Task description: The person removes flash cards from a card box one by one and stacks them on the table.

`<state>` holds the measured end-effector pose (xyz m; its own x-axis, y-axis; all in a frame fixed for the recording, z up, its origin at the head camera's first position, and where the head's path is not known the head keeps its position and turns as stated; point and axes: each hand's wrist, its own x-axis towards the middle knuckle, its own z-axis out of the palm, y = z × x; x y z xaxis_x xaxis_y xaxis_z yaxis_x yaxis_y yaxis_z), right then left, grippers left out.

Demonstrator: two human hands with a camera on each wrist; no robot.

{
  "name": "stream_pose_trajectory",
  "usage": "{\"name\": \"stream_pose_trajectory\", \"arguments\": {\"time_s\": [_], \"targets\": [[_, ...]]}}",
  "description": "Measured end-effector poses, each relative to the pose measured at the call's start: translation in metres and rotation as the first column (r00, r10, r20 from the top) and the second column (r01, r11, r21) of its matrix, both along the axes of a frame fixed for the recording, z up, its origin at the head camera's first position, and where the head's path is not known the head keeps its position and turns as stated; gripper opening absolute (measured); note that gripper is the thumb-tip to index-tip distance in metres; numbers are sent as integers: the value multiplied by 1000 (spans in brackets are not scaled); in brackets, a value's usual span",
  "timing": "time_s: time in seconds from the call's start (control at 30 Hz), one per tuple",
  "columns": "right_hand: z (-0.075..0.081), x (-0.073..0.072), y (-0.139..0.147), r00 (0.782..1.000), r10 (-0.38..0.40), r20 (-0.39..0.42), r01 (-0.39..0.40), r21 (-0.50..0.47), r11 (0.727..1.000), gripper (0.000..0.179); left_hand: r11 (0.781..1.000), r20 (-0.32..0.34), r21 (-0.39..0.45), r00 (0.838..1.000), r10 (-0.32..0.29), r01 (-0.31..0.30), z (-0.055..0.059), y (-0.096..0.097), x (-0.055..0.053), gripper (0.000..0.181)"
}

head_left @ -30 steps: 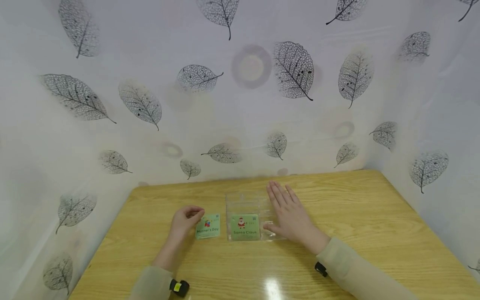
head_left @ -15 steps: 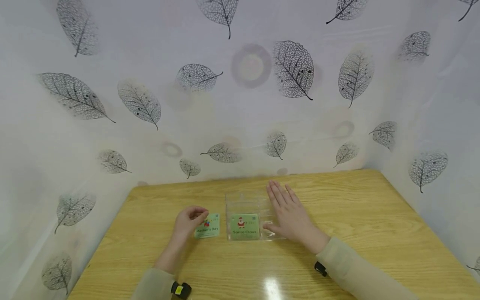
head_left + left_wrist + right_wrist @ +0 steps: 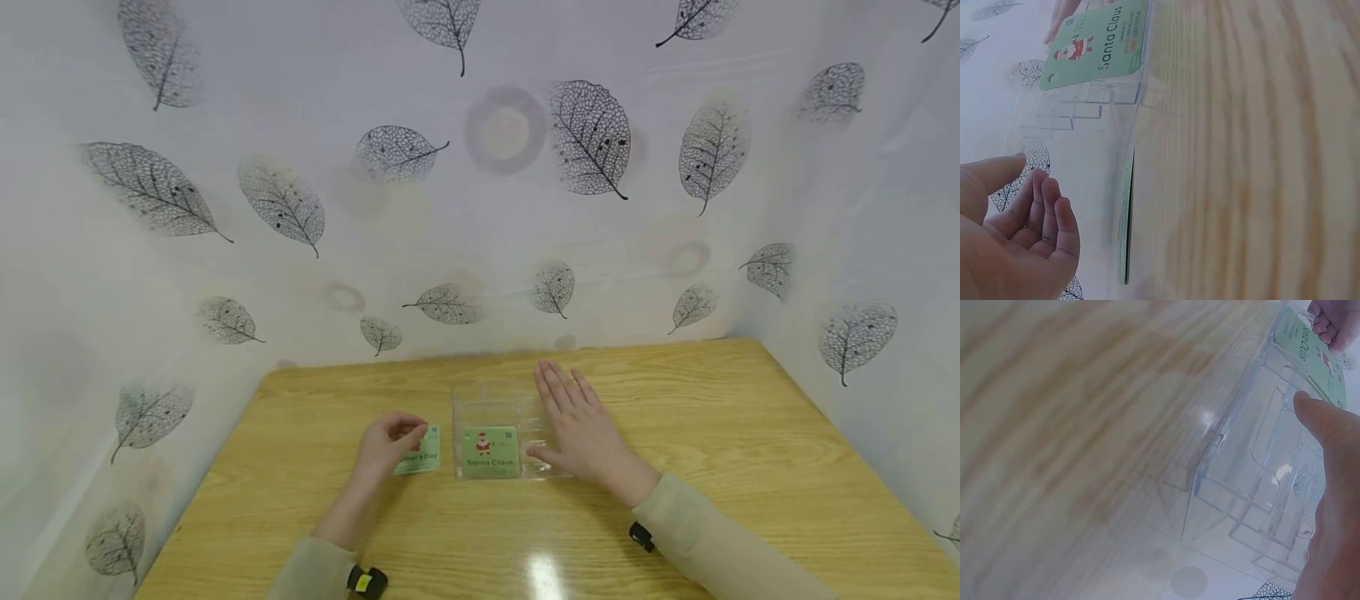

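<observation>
My left hand (image 3: 386,446) hovers over a green "Mother's Day" card (image 3: 426,463), hiding the card's left part in the head view. From the left wrist view, that card (image 3: 1125,231) lies flat on the table, seen edge-on. Thumb and bent fingers stay apart there, with nothing between them. Just right of the card stands a clear plastic card holder (image 3: 483,412), with a green "Santa Claus" card (image 3: 491,454) in its left part. My right hand (image 3: 581,429) lies with straight fingers over the holder's right part, its thumb pointing toward the Santa card.
Everything rests on a wood-grain table (image 3: 712,433). A white curtain (image 3: 345,250) printed with leaf skeletons rises behind the table and along both sides. Black wrist devices sit near both cuffs.
My left hand has moved slightly to the right, covering more of the "Mother's Day" card. The right hand and the holder have stayed in place.
</observation>
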<state>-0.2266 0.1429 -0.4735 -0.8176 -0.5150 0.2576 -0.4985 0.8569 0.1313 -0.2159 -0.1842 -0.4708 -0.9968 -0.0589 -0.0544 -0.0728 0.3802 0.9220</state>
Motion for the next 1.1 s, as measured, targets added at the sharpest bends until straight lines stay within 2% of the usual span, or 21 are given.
{"name": "stream_pose_trajectory", "arguments": {"time_s": [0.23,0.57,0.77,1.1], "targets": [[-2,-1,0,1000,6,-14,-6,-4,1000,117,1000,9,4,1000,-12,12,2,4,3,18],[0,0,0,1000,3,0,-3,-13,1000,118,999,-45,-17,998,-45,45,-2,12,4,14],[-1,0,0,1000,-4,2,4,-3,1000,118,999,-55,-5,997,-50,50,-3,17,4,12],[-2,-1,1,1000,-5,-11,5,1,1000,117,998,-48,4,997,-55,56,-3,23,5,12]]}}
